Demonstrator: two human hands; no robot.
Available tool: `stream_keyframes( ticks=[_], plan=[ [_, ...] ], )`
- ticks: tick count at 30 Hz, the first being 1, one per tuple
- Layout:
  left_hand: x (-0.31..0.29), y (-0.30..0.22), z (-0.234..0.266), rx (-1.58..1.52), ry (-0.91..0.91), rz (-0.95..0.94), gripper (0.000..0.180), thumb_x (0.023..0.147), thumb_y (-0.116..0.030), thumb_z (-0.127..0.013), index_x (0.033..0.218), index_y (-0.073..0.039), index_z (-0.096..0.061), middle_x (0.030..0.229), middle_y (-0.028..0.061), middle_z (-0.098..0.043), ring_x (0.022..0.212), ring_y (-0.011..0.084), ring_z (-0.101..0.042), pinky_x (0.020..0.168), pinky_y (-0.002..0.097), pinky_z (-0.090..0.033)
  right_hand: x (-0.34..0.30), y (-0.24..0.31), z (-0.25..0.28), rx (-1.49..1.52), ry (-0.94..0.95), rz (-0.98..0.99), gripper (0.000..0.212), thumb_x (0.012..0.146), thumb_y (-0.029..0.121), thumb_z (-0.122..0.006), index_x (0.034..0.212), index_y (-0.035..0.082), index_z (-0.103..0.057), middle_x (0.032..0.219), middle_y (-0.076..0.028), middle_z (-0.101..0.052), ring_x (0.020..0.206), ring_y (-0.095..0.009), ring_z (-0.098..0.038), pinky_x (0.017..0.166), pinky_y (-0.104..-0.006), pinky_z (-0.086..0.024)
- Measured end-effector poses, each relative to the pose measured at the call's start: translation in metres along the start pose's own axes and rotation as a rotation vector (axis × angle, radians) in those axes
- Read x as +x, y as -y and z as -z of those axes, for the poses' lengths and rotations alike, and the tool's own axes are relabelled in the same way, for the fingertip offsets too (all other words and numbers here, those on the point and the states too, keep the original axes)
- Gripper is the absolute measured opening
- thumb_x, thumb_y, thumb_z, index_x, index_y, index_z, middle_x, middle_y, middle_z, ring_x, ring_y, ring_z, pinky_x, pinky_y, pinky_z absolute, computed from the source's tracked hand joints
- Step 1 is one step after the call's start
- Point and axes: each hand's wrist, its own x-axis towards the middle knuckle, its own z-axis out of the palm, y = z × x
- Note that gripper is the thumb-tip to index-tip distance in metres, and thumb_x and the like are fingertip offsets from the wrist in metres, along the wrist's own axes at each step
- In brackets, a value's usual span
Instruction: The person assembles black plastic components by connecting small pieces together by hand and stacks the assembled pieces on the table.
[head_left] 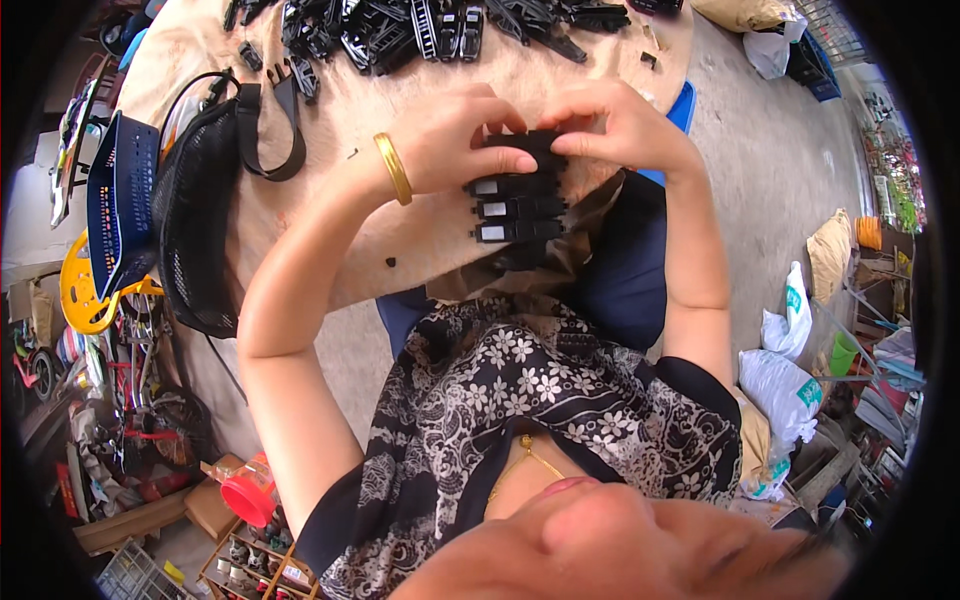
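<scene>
Cluttered room, grey concrete floor (770, 180) at the right of the frame; white bags (785, 385) piled lower right. Desk (340, 130) under a beige cloth fills the upper middle. Along its top, a loose heap of black plastic pieces (465, 35), a few small ones lying apart. Upper left: black mesh bag (205, 200), a dark strap (247, 130) beside it on the cloth; blue basket (120, 210) further left, yellow plastic stool (78, 285) just below that. Lower left: red-lidded jar (250, 498).

Person at the desk, both arms reaching up the frame. Left hand (450, 140), gold bracelet (393, 168) at the wrist: grip narrow, thumb and fingers on a black part (540, 148) at upper centre. Right hand (625, 125) meets it from the other side, thumb and fingertips drawn close, pinching the same part. Finer shape hidden by fingers. Directly below the hands, a row of black blocks (540, 208), several with pale rectangles, near the desk's front edge. Cannot tell what bears the row.
</scene>
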Motion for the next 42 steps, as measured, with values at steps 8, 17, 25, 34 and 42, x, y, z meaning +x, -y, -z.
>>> stream_keyframes(
  ticks=[8, 17, 25, 34, 42],
  plan=[
    [-0.003, -0.017, 0.007, -0.093, 0.189, -0.025, 0.044, 0.078, -0.036, -0.073, 0.104, -0.002, -0.064, 0.087, 0.0095, -0.06, 0.074, 0.0184, -0.06, 0.068, 0.0297, -0.05, -0.007, 0.018, 0.002, 0.126, 0.197, -0.107, 0.024, 0.075, 0.011, -0.071, 0.094, -0.001, -0.066, 0.084, -0.008, -0.064, 0.076, -0.017, -0.061, 0.067, -0.0289, -0.049],
    [-0.004, -0.03, 0.003, -0.322, 0.403, 0.021, 0.036, 0.081, -0.027, -0.072, 0.104, -0.001, -0.063, 0.083, 0.009, -0.066, 0.077, 0.018, -0.066, 0.071, 0.0293, -0.055, -0.009, 0.024, 0.002, 0.124, 0.333, 0.091, 0.02, 0.074, 0.011, -0.07, 0.089, -0.002, -0.067, 0.077, -0.009, -0.063, 0.066, -0.02, -0.059, 0.061, -0.0294, -0.048],
    [-0.001, -0.031, -0.004, -0.223, 0.17, -0.045, 0.022, 0.081, -0.018, -0.071, 0.096, -0.003, -0.066, 0.078, 0.0076, -0.066, 0.07, 0.0173, -0.064, 0.068, 0.0304, -0.054, -0.011, 0.025, 0.013, 0.206, 0.215, -0.069, 0.02, 0.081, 0.012, -0.069, 0.097, -0.001, -0.068, 0.084, -0.008, -0.068, 0.074, -0.016, -0.063, 0.069, -0.0279, -0.049],
    [0.02, 0.012, -0.016, 0.696, -0.35, -0.121, 0.047, 0.08, -0.035, -0.067, 0.122, -0.017, -0.058, 0.133, 0.0094, -0.05, 0.127, 0.0369, -0.038, 0.107, 0.0481, -0.029, 0.033, -0.057, 0.037, -0.281, -0.632, -0.16, 0.024, 0.086, 0.004, -0.061, 0.109, 0.003, -0.065, 0.101, -0.003, -0.066, 0.083, -0.012, -0.06, 0.07, -0.0228, -0.048],
    [0.02, 0.032, -0.005, 0.688, -0.347, 0.03, 0.039, 0.076, -0.009, -0.063, 0.114, -0.009, -0.059, 0.106, 0.013, -0.056, 0.107, 0.0293, -0.05, 0.1, 0.0446, -0.036, 0.075, -0.041, 0.036, -0.682, -0.368, -0.353, 0.024, 0.079, 0.027, -0.063, 0.099, 0.015, -0.07, 0.099, -0.012, -0.066, 0.092, -0.03, -0.063, 0.082, -0.04, -0.049]
  ],
)
